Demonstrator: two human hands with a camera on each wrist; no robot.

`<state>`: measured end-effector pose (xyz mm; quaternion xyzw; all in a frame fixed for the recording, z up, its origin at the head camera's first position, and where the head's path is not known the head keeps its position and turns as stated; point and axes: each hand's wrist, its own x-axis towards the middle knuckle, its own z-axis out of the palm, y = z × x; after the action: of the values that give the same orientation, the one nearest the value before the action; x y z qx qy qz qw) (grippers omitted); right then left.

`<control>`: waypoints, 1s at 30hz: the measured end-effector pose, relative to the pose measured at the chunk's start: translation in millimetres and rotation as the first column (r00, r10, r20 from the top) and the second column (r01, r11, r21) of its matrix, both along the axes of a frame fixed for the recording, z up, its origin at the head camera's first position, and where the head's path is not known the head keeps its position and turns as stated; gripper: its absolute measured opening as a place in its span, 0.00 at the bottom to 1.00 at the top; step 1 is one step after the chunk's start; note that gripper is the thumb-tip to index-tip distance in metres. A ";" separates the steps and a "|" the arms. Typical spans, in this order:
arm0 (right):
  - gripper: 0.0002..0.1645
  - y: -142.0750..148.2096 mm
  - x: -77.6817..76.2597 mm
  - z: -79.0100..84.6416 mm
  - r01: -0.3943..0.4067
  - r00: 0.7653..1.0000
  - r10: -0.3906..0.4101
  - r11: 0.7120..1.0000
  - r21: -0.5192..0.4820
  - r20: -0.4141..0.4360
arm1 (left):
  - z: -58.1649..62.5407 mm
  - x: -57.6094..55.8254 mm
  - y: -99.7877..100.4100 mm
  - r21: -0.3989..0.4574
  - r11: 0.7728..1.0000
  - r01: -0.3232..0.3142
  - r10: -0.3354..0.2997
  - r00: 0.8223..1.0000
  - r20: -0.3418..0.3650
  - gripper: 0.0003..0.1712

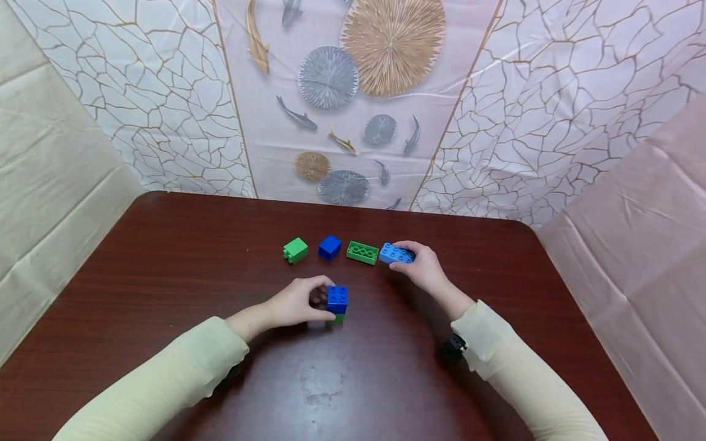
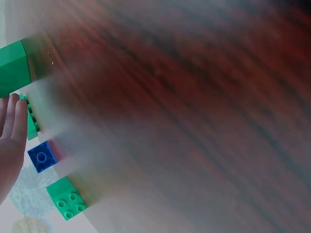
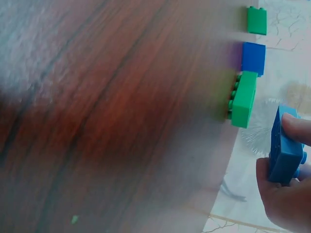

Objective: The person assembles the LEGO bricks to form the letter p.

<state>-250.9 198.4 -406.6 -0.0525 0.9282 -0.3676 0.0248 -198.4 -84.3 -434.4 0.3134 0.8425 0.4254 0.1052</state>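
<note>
In the head view, my left hand (image 1: 298, 302) holds a small stack near the table's middle, thumb on the near side and fingers behind. The stack is a dark blue building brick (image 1: 337, 296) with studs up on a green brick (image 1: 339, 318), which also shows beside the fingertips in the left wrist view. Farther right, my right hand (image 1: 423, 267) pinches a light blue eight-stud brick (image 1: 394, 253) between thumb and fingers. The right wrist view shows this light blue brick (image 3: 285, 145) tilted in the grip.
Beyond the left hand, a row of loose bricks lies on the dark wooden table (image 1: 220, 245): a green brick (image 1: 295, 250) on its side, a dark blue brick (image 1: 330, 247), and a long green brick (image 1: 362, 252) with its hollow underside up. Patterned cloth (image 1: 342, 122) hangs behind the table.
</note>
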 end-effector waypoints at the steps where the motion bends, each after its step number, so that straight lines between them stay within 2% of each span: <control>1: 0.27 -0.8 0.9 1.2 -0.010 1.000 0.010 1.000 -0.009 0.002 | 0.8 0.2 -0.2 0.002 1.000 -0.007 0.006 1.000 0.001 0.25; 6: 0.26 -5.4 7.0 7.6 -0.059 0.998 0.060 0.996 -0.064 0.007 | 6.5 0.9 1.2 0.053 0.998 -0.041 0.042 0.999 -0.017 0.28; 11: 0.25 -12.5 15.2 13.8 -0.105 0.994 0.107 0.988 -0.112 0.010 | 12.5 1.1 2.6 0.096 0.994 -0.050 0.050 0.999 0.005 0.27; 17: 0.25 -24.4 28.3 22.6 -0.174 0.985 0.175 0.977 -0.127 -0.001 | 9.3 1.2 3.1 0.085 0.995 -0.055 0.053 0.998 0.022 0.22; 22: 0.25 -34.8 39.9 29.7 -0.208 0.977 0.214 0.967 -0.147 0.024 | 5.9 0.5 4.1 0.092 0.994 -0.062 0.059 0.997 0.040 0.18; 30: 0.25 -49.6 53.6 34.8 -0.271 0.959 0.281 0.946 -0.176 0.034 | 7.1 0.3 5.6 0.095 0.994 -0.049 0.044 0.998 0.046 0.18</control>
<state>-197.3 148.8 -371.8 -0.1732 0.8759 -0.4394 0.0989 -198.1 -78.7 -427.3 0.2889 0.8257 0.4744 0.0986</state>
